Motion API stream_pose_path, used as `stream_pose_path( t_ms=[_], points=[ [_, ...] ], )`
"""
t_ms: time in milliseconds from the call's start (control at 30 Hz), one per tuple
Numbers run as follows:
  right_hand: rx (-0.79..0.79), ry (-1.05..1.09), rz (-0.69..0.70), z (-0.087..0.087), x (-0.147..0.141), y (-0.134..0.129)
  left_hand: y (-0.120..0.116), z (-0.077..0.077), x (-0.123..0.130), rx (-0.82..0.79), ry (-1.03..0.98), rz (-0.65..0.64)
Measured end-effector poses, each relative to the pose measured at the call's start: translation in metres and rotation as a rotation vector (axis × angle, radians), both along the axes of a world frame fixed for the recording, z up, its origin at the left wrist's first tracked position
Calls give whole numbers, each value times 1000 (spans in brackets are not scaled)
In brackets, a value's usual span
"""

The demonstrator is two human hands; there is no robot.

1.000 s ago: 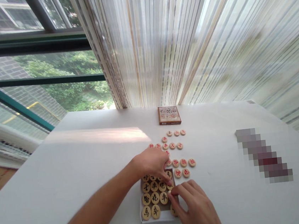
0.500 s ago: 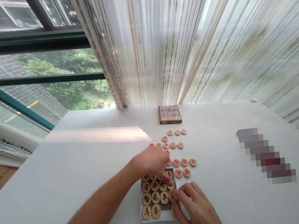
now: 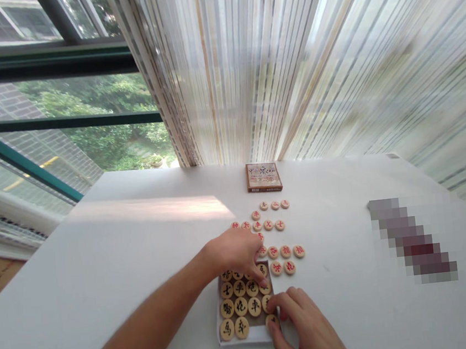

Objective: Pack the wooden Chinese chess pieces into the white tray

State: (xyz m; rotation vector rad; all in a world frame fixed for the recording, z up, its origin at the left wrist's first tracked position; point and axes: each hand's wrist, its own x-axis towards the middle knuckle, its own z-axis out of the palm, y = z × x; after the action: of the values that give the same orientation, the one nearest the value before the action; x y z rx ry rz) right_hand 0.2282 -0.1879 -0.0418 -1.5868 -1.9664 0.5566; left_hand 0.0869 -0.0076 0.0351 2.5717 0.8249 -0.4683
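An open shallow white box [image 3: 263,335] holds rows of round wooden Chinese chess pieces with black characters, with a gap in the nearest row. My left hand [image 3: 235,252] reaches across the far end of the box. Its thumb points down at a black piece [image 3: 264,287] on the right side; the other fingers are mostly hidden. My right hand [image 3: 309,324] is at the box's near right edge, thumb and forefinger apart. The forefinger touches one piece [image 3: 266,304] and the thumb meets another piece [image 3: 271,324] in the nearest row.
Red-lettered pieces [image 3: 285,251] lie in loose rows beyond and right of the box, and one black-lettered piece [image 3: 263,206] lies farther back. A printed lid [image 3: 264,177] rests near the curtain [image 3: 227,86]. A blurred-out object [image 3: 415,241] lies at right on the white table [image 3: 336,202].
My right thumb and forefinger have parted, uncovering more of the pieces along the box's right edge. My left hand stays in place over the far end.
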Motion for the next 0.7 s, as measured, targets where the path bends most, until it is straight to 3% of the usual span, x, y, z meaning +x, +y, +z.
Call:
stream_pose_path(
  t_ms=[400,700],
  points=[
    [54,-99,81,0,3,3,0,2,0,-3,8,-12],
    [79,-119,214,9,1,5,1,0,0,6,1,-16]
  ],
)
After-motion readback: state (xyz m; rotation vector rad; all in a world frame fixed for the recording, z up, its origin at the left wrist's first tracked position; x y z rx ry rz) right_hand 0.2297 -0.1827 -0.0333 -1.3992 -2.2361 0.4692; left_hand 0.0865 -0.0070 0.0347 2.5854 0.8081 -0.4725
